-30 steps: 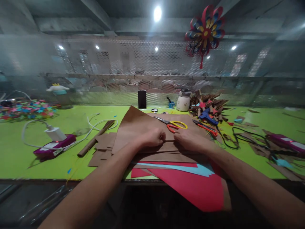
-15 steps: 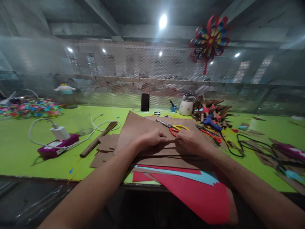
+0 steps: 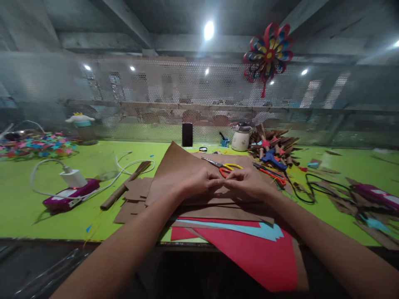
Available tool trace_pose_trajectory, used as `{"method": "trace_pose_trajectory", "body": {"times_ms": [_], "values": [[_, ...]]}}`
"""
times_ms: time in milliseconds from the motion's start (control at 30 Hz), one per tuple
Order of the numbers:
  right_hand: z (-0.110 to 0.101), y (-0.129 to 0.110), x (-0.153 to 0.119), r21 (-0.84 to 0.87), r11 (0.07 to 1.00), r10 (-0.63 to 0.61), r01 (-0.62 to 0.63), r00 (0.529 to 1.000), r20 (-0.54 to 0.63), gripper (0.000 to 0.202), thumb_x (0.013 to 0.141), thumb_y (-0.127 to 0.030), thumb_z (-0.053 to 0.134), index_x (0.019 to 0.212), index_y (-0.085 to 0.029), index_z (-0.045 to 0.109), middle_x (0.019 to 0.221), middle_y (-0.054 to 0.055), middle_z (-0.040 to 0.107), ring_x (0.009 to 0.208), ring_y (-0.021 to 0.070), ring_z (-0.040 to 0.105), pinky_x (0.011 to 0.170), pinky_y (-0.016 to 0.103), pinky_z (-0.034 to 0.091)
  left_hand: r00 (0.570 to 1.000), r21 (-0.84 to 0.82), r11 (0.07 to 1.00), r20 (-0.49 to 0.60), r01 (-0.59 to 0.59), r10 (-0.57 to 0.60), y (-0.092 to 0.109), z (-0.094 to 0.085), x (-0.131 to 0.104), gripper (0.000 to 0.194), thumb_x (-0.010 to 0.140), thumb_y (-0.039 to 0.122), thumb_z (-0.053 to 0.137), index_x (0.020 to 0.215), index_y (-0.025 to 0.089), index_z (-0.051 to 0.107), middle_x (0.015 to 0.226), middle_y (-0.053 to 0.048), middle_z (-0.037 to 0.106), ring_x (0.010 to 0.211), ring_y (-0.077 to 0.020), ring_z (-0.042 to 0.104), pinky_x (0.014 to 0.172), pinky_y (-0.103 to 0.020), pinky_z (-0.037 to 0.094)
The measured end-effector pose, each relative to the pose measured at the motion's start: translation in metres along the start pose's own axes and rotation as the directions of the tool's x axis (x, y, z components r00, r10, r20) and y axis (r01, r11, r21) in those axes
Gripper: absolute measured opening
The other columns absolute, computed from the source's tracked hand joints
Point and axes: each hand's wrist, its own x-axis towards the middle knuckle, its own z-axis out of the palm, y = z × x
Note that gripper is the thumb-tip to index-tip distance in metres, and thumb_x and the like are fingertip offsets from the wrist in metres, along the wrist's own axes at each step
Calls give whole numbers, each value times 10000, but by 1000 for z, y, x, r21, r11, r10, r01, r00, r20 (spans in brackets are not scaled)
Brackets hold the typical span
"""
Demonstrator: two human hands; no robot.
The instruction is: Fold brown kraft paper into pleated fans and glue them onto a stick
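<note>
The big brown paper (image 3: 170, 168) lies in the middle of the frame, with its far left corner sticking up. Both hands are over it, with their fingertips close together. The left hand (image 3: 199, 182) comes in from the lower left, its fingers bent and pointing right. The right hand (image 3: 251, 182) comes in from the lower right, its fingers bent and pointing left. Both hands look like they are pinching, thumb near fingers, but I cannot tell if a bit of paper is between the tips. Both bare arms reach up from the bottom corners like two sides of a tent. Just past the fingers, the scissors (image 3: 222, 165) lie on the paper, with one yellow loop and one red loop. Nearer the bottom, light blue paper (image 3: 249, 229) and a red sheet (image 3: 264, 261) peek out, and the red one hangs over the edge of the green table (image 3: 62, 224). On the left are a brown roll (image 3: 118, 194) and a purple power strip (image 3: 91, 187). At the right, a blue tool (image 3: 274, 159) sits by a heap of brown rolls (image 3: 288, 143). A bright paper flower (image 3: 269, 55) hangs at the upper right.
</note>
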Motion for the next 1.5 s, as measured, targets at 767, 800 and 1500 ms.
{"method": "trace_pose_trajectory", "body": {"times_ms": [767, 800, 1500], "values": [[-15, 8, 1, 185, 980, 46, -79, 984, 173, 444, 794, -500, 533, 975, -113, 656, 669, 48, 693, 687, 193, 655, 663, 291, 459, 957, -101, 960, -98, 263, -273, 14, -8, -6, 354, 667, 445, 645, 695, 93, 673, 531, -28, 574, 481, -94, 447, 467, -226, 285], [-16, 7, 0, 186, 979, 44, -79, 982, 182, 440, 799, -497, 526, 972, -113, 653, 694, 52, 699, 703, 197, 660, 668, 291, 460, 964, -121, 960, -57, 252, -260, 11, -10, -6, 367, 677, 460, 636, 701, 95, 677, 550, -32, 586, 488, -94, 453, 473, -225, 291], [-18, 16, 2, 387, 916, 20, -104, 976, 215, 350, 766, -487, 577, 815, -143, 543, 621, 1, 612, 602, 167, 651, 649, 294, 469, 996, -27, 995, 14, 93, -92, 4, -12, -4, 371, 797, 435, 501, 697, 117, 664, 617, -46, 627, 546, -101, 510, 517, -215, 336]]}}
